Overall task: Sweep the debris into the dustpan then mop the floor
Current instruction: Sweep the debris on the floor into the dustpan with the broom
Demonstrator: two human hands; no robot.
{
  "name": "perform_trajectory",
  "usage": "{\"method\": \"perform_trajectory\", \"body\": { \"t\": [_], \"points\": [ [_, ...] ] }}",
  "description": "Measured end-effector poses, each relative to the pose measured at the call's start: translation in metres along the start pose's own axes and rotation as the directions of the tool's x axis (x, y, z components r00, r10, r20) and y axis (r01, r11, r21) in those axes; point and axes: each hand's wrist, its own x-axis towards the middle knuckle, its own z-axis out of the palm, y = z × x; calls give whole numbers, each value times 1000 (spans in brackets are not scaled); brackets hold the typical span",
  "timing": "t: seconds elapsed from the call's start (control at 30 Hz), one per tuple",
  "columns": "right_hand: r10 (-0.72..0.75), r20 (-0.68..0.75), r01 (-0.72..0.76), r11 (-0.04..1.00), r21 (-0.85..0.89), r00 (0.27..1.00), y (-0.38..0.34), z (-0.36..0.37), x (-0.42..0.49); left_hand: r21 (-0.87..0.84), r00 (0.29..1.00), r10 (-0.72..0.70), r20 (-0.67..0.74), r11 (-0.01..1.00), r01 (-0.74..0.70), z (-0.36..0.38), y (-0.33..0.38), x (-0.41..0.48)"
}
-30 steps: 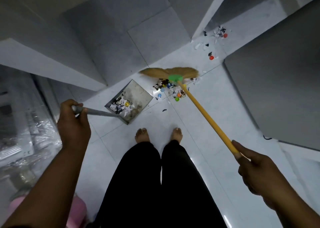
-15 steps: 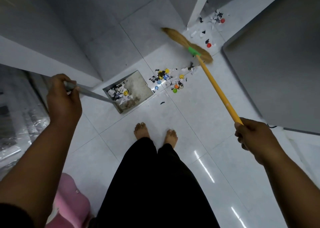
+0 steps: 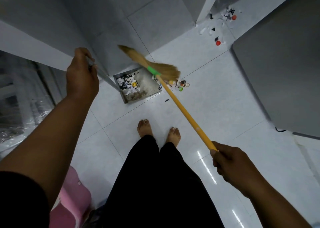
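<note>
White tiled floor [image 3: 216, 106] fills most of our view, with a big grey panel [image 3: 280, 72] on the right. We look down on black trousers [image 3: 155, 184] and bare feet [image 3: 144, 127]. The left hand [image 3: 81, 75] is raised, fingers curled round the thin grey handle [image 3: 107, 78] of the dustpan [image 3: 147, 91]. The right hand [image 3: 230, 162] is fisted round the end of the yellow broom [image 3: 183, 110] stick. The stick runs diagonally up-left past the feet. Its straw head [image 3: 161, 68] is over the pan's open right side and blurred, so we can't tell if it touches the floor. A pink object [image 3: 72, 200] sits bottom left, cut off. The metal pan rests on the floor ahead of the feet, holding paper scraps [image 3: 124, 82] and a yellow cap [image 3: 134, 84]. A loose pile [image 3: 181, 85] of caps and scraps lies just beside its right edge. The far scatter [image 3: 225, 16] with red caps [image 3: 218, 43] is top right, well apart. One black scrap [image 3: 167, 100] lies near the pan.
</note>
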Motion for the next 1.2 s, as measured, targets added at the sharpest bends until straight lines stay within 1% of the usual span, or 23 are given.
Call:
{"method": "perform_trajectory", "body": {
  "t": [0.1, 0.17, 0.27, 0.37, 0.43, 0.53, 0.63, 0.7, 0.8, 0.9, 1.0, 1.07, 1.13, 1.2],
  "points": [
    [-47, 51, 47, 999, 6, 998, -6, -1, -22, -1, 1000, -19, -1, 1000, 19, 0, 1, 3],
    [-78, 54, 78, 997, -12, 996, -8, -7, -39, -9, 999, -35, -4, 999, 35, -1, 1, 3],
    [-79, -3, 79, 997, -17, 997, -12, -24, -59, -25, 999, -41, -2, 999, 41, -6, -2, 0],
    [-80, -103, 73, 995, -71, 991, -14, -44, -69, -48, 998, -70, 6, 996, 70, -12, -5, -5],
    [-81, -149, 66, 993, -102, 986, -15, -56, -69, -54, 998, -63, 14, 997, 64, -14, -7, -11],
    [-83, -204, 45, 982, -185, 975, -11, -69, -62, -71, 998, -70, 11, 995, 70, -18, -9, -18],
    [-54, -220, -4, 966, -257, 974, -4, -73, -54, -74, 997, -76, 15, 994, 77, -22, -12, -24],
    [27, -203, -68, 979, -195, 979, 3, -69, -48, -65, 997, -74, 23, 995, 75, -24, -13, -27],
    [176, -121, -176, 984, 11, 977, 6, -54, -39, -54, 996, -90, 20, 994, 91, -23, -13, -32],
    [239, -4, -234, 955, 181, 971, 0, -32, -37, -61, 996, -92, 20, 994, 93, -20, -11, -35],
    [220, 90, -236, 932, 275, 971, -11, -15, -41, -77, 996, -82, 25, 994, 84, -16, -8, -35],
    [167, 126, -197, 940, 279, 978, -18, -9, -46, -75, 997, -79, 26, 994, 81, -14, -8, -34],
    [121, 130, -152, 953, 264, 984, -24, -7, -53, -70, 996, -82, 18, 994, 83, -13, -8, -33],
    [114, 108, -140, 949, 281, 988, -30, -10, -62, -73, 996, -86, 13, 993, 87, -14, -10, -32]
  ]
}}
